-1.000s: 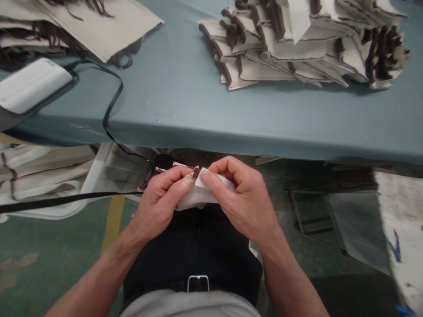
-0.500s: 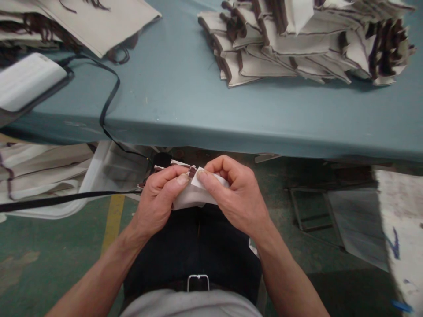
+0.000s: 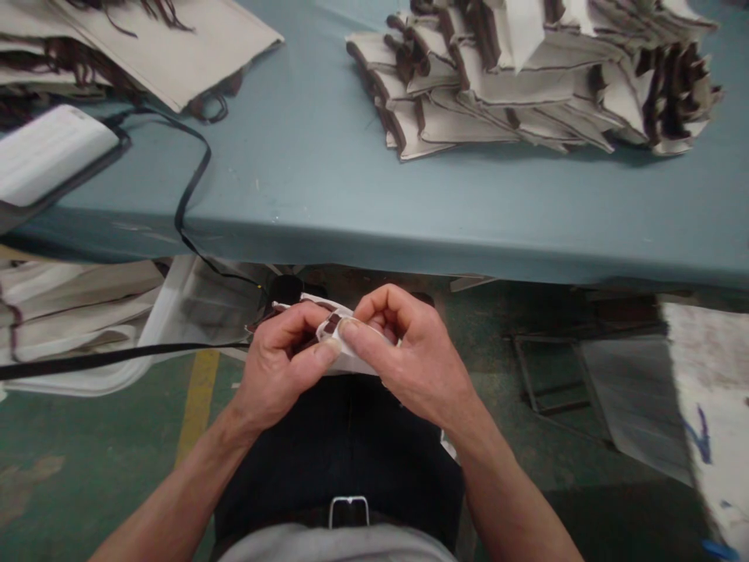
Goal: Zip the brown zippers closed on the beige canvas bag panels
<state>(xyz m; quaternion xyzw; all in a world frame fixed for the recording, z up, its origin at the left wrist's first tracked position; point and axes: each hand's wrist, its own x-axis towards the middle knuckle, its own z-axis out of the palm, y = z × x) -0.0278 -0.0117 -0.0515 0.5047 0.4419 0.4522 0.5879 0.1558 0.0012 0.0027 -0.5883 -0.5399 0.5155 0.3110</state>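
Note:
Low in front of my waist, a cream cloth bag with brown trim (image 3: 351,364) is bunched between both hands. My left hand (image 3: 286,355) is closed on its left side, with thumb and forefinger pinching the edge by the brown trim. My right hand (image 3: 406,339) is closed too, its thumb pressing a small white piece against the cloth near that edge. The two thumbs almost meet. Much of the bag is covered by my fingers.
On the blue-covered table (image 3: 304,179) lie a stack of cream bags with brown edging (image 3: 515,94), more bags (image 3: 193,47) and a white device (image 3: 55,152) with a black cable (image 3: 193,179). A white plastic bin (image 3: 169,312) holds cloth at left; a metal frame (image 3: 550,375) stands at right.
My right thumb has shifted left and down over the white piece, and my left thumb has moved lower along the edge. The white piece now looks bent around the trim.

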